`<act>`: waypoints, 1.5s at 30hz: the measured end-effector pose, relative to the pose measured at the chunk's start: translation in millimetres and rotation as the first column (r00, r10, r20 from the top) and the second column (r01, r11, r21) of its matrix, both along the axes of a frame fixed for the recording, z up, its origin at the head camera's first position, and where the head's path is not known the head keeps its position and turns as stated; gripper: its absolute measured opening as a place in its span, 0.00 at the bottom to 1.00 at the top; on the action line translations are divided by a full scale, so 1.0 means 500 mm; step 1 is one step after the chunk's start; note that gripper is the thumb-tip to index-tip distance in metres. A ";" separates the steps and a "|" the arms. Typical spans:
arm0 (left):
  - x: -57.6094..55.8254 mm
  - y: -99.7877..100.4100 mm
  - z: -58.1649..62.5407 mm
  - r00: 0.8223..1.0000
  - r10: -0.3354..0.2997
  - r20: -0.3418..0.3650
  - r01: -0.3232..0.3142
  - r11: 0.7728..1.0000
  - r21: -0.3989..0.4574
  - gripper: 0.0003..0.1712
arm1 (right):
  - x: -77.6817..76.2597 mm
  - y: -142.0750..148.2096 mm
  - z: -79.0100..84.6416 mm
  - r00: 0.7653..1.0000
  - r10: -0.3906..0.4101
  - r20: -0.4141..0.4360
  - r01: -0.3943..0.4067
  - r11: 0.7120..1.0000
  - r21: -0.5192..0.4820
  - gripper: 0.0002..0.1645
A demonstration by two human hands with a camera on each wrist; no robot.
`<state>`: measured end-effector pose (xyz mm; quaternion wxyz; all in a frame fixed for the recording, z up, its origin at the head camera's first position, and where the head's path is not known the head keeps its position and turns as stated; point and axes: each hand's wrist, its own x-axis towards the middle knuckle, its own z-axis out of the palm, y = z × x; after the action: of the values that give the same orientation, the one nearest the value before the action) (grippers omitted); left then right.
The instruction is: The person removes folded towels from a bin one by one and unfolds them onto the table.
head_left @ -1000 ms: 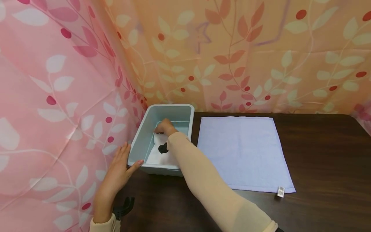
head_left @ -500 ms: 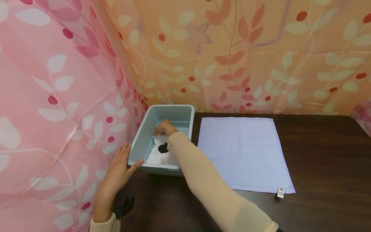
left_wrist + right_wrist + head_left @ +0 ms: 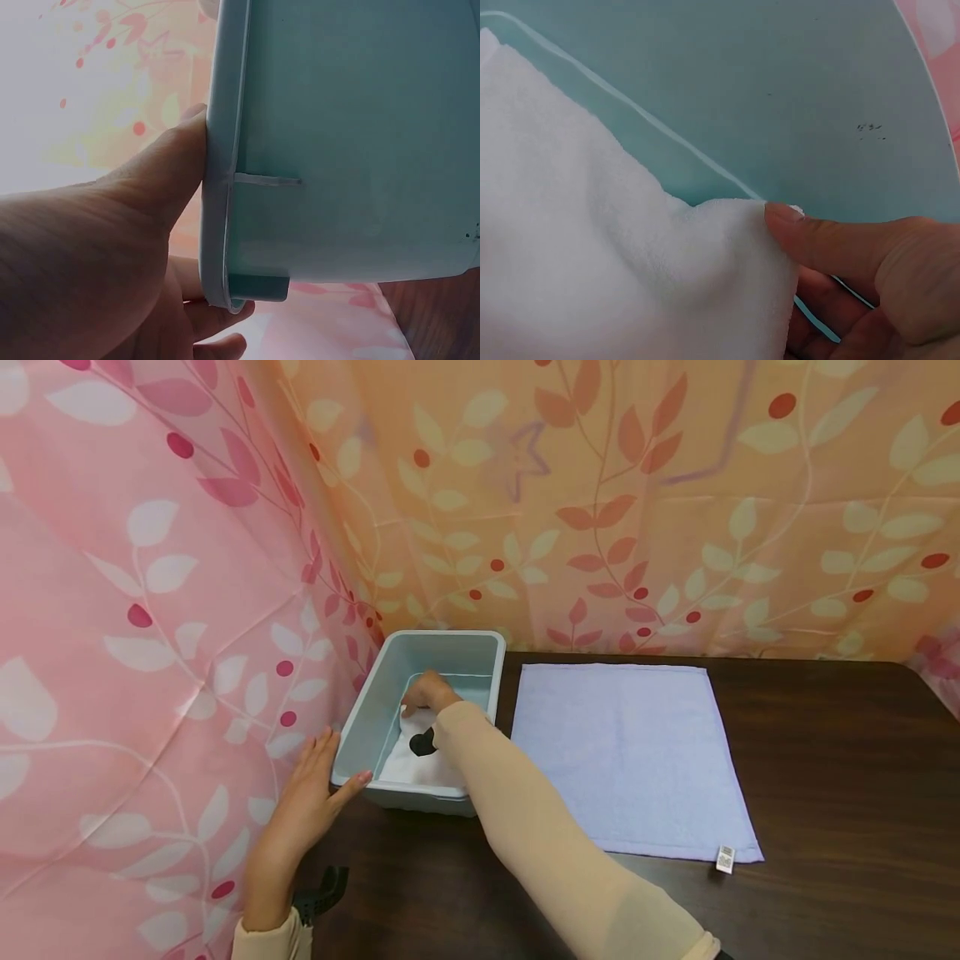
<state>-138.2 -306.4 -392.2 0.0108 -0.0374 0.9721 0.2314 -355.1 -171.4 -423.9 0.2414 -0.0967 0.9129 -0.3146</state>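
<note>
A grey-blue plastic bin (image 3: 442, 639) stands at the left of the table, with a white folded towel (image 3: 405, 767) on its floor. My right hand (image 3: 429, 691) reaches down inside. In the right wrist view, its thumb and fingers pinch a corner of that fluffy towel (image 3: 630, 225), raising a small ripple near the grip. At the bin's near left corner rests my left hand (image 3: 303, 802), thumb on the front rim and fairly straight fingers spread along the left side. The left wrist view has its thumb against the rim (image 3: 217, 150) and several fingertips by the corner.
A pale lavender towel (image 3: 626, 760) lies flat to the right of the bin, a white tag (image 3: 725, 860) at its near right corner. Dark wood tabletop (image 3: 840, 777) surrounds it. Floral curtains hang close behind and on the left (image 3: 187, 652).
My right fingers shift very slightly at the white towel's corner. The left hand and the bin stay where they were.
</note>
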 end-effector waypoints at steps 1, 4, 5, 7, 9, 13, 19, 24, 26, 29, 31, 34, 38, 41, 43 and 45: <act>-0.001 0.001 0.000 1.000 -0.002 0.001 0.002 1.000 0.001 0.53 | 0.002 0.002 0.001 1.000 -0.012 -0.011 0.012 1.000 0.000 0.31; -0.005 0.002 -0.001 1.000 -0.007 0.004 0.007 1.000 0.003 0.53 | 0.006 0.007 0.008 0.998 -0.044 -0.043 0.045 0.999 0.009 0.31; -0.006 0.003 -0.002 1.000 -0.009 0.003 0.009 1.000 0.003 0.53 | 0.007 0.009 0.010 0.997 -0.047 -0.055 0.048 0.999 0.018 0.30; -0.008 0.003 -0.002 1.000 -0.015 -0.002 0.015 1.000 0.001 0.53 | 0.006 0.011 0.016 0.996 -0.052 -0.076 0.053 0.998 0.021 0.30; -0.010 0.003 -0.002 1.000 -0.021 -0.006 0.021 1.000 -0.002 0.53 | 0.004 0.013 0.022 0.994 -0.071 -0.085 0.071 0.997 0.001 0.29; -0.015 0.000 -0.002 1.000 -0.027 0.000 0.027 1.000 -0.009 0.54 | -0.003 0.015 0.036 0.992 -0.078 -0.100 0.075 0.997 -0.031 0.26; -0.020 -0.011 -0.004 0.999 -0.034 0.000 0.034 0.999 -0.013 0.54 | -0.011 0.016 0.068 0.983 0.037 -0.182 -0.033 0.999 0.025 0.21; -0.025 -0.015 -0.002 0.999 -0.032 0.002 0.032 0.999 -0.039 0.55 | -0.009 0.024 0.101 0.972 0.077 -0.222 -0.098 0.991 -0.087 0.11; -0.028 -0.017 -0.001 1.000 -0.031 -0.001 0.031 0.998 -0.051 0.54 | -0.007 0.029 0.114 0.971 0.065 -0.231 -0.106 0.980 -0.168 0.10; -0.031 -0.017 -0.002 0.999 -0.036 -0.009 0.035 0.998 -0.055 0.53 | -0.004 0.036 0.128 0.971 0.051 -0.235 -0.112 0.961 -0.253 0.10; -0.033 -0.018 -0.003 0.999 -0.040 -0.013 0.039 0.998 -0.052 0.53 | -0.002 0.040 0.134 0.971 0.042 -0.236 -0.108 0.956 -0.274 0.11; -0.038 -0.019 -0.004 0.999 -0.048 -0.017 0.047 0.998 -0.049 0.52 | 0.001 0.047 0.138 0.969 0.033 -0.245 -0.103 0.954 -0.280 0.11; -0.044 -0.018 -0.008 0.998 -0.052 -0.029 0.050 0.997 -0.052 0.52 | 0.004 0.057 0.151 0.963 0.015 -0.269 -0.106 0.940 -0.325 0.09; -0.047 -0.019 -0.010 0.998 -0.048 -0.038 0.045 0.997 -0.056 0.51 | 0.010 0.064 0.174 0.957 -0.004 -0.289 -0.110 0.919 -0.378 0.09; -0.048 -0.020 -0.012 0.998 -0.045 -0.043 0.042 0.997 -0.065 0.50 | 0.015 0.068 0.195 0.955 -0.018 -0.298 -0.112 0.904 -0.414 0.09; -0.050 -0.021 -0.013 0.998 -0.042 -0.045 0.038 0.997 -0.072 0.50 | 0.021 0.074 0.216 0.952 -0.030 -0.305 -0.112 0.892 -0.438 0.10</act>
<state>-163.2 -316.9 -398.8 -0.0084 -0.0129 0.9803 0.1971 -344.5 -134.4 -315.8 0.0758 -0.2165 0.8390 -0.4934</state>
